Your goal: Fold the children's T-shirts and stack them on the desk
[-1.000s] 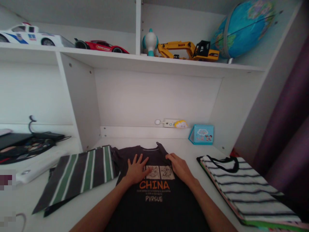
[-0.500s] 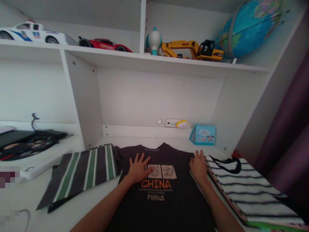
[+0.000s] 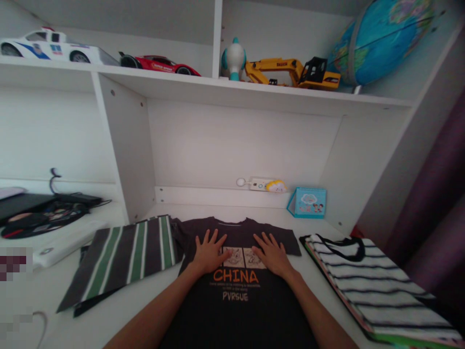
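A dark T-shirt [image 3: 236, 320] with orange "CHINA" lettering and pale picture panels lies spread on the white desk, its collar toward the back. My left hand [image 3: 210, 252] rests flat on the left side of its chest, fingers spread. On the right side of the chest lies my right hand [image 3: 273, 254], also flat with fingers apart. Both thumbs reach the printed panels. Left of the T-shirt is a folded garment with green, white and grey stripes [image 3: 127, 261], touching its left sleeve. To the right sits a stack of folded clothes, topped by a white shirt with black stripes [image 3: 378, 286].
A blue desk calendar [image 3: 309, 202] and a power strip [image 3: 258, 184] are at the back. Toy cars, a yellow toy excavator [image 3: 290, 72] and a globe [image 3: 385, 43] occupy the shelf above. Black items with cables [image 3: 47, 213] lie far left.
My right hand has moved left from the T-shirt's right sleeve onto its chest. The right sleeve now lies uncovered and flat. My left hand stays in place.
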The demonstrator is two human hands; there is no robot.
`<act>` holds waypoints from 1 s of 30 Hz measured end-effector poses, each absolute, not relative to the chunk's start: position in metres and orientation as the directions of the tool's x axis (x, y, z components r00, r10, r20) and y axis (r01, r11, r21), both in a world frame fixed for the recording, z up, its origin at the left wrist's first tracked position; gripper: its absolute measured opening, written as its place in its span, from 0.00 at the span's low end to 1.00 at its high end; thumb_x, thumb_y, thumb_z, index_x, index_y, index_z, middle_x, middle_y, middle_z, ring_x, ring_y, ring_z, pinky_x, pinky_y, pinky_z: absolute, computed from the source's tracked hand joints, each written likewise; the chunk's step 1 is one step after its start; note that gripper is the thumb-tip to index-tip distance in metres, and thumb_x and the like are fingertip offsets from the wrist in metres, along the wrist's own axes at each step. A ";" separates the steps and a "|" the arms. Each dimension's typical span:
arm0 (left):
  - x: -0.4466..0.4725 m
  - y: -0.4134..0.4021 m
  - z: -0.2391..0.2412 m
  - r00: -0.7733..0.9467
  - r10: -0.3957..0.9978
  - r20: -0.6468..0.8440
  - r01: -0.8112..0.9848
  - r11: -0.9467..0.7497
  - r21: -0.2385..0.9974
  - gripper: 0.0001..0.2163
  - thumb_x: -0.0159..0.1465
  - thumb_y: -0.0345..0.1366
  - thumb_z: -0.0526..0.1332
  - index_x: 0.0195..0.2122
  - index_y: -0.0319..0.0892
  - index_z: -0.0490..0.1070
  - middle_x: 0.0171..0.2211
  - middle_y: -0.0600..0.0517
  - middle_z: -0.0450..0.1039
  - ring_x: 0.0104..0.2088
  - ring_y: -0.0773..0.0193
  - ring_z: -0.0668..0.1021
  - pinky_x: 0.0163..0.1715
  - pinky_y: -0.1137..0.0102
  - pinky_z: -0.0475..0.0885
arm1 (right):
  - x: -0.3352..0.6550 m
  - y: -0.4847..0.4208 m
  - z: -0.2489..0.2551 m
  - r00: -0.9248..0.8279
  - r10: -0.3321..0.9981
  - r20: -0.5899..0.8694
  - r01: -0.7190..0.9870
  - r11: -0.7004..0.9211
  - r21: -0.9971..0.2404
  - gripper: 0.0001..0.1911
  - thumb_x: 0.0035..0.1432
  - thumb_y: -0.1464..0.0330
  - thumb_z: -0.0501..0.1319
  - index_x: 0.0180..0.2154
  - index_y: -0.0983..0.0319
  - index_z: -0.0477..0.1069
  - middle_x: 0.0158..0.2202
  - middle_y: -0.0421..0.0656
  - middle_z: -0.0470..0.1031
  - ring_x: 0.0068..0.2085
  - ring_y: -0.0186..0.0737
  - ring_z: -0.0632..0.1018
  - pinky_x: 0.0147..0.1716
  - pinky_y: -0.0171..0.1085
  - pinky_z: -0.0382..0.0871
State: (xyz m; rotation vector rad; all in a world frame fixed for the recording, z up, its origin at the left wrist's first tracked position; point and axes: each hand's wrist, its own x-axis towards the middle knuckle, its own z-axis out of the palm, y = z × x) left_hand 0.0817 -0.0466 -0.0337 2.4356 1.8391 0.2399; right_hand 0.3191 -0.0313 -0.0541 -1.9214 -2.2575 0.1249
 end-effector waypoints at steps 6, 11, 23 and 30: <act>0.083 -0.048 -0.031 0.270 0.961 0.060 0.950 -0.276 0.149 0.33 0.56 0.61 0.36 0.59 0.53 0.46 0.62 0.49 0.40 0.60 0.43 0.42 0.49 0.40 0.42 | 0.319 -0.031 -0.052 -0.161 0.983 0.086 0.968 0.174 -0.179 0.29 0.57 0.49 0.41 0.58 0.51 0.47 0.61 0.44 0.45 0.60 0.51 0.45 0.51 0.58 0.44; 0.084 -0.049 -0.029 0.263 0.964 0.047 0.953 -0.267 0.142 0.32 0.56 0.61 0.36 0.60 0.53 0.45 0.62 0.49 0.40 0.60 0.43 0.42 0.49 0.40 0.41 | 0.319 -0.031 -0.051 -0.164 0.984 0.076 0.967 0.175 -0.187 0.29 0.57 0.50 0.41 0.58 0.51 0.47 0.61 0.45 0.45 0.60 0.52 0.45 0.51 0.58 0.44; 0.082 -0.047 -0.032 0.271 0.960 0.064 0.949 -0.278 0.149 0.32 0.56 0.61 0.35 0.59 0.53 0.46 0.62 0.49 0.40 0.60 0.43 0.42 0.49 0.40 0.42 | 0.320 -0.031 -0.051 -0.169 0.982 0.082 0.964 0.182 -0.193 0.29 0.57 0.50 0.41 0.58 0.52 0.47 0.61 0.45 0.45 0.60 0.52 0.45 0.51 0.58 0.44; 0.083 -0.050 -0.029 0.267 0.963 0.045 0.951 -0.271 0.148 0.33 0.56 0.61 0.35 0.60 0.53 0.44 0.62 0.50 0.39 0.60 0.44 0.41 0.50 0.41 0.41 | 0.320 -0.030 -0.052 -0.168 0.983 0.080 0.965 0.181 -0.189 0.29 0.57 0.50 0.41 0.58 0.51 0.47 0.61 0.44 0.46 0.60 0.52 0.45 0.51 0.59 0.44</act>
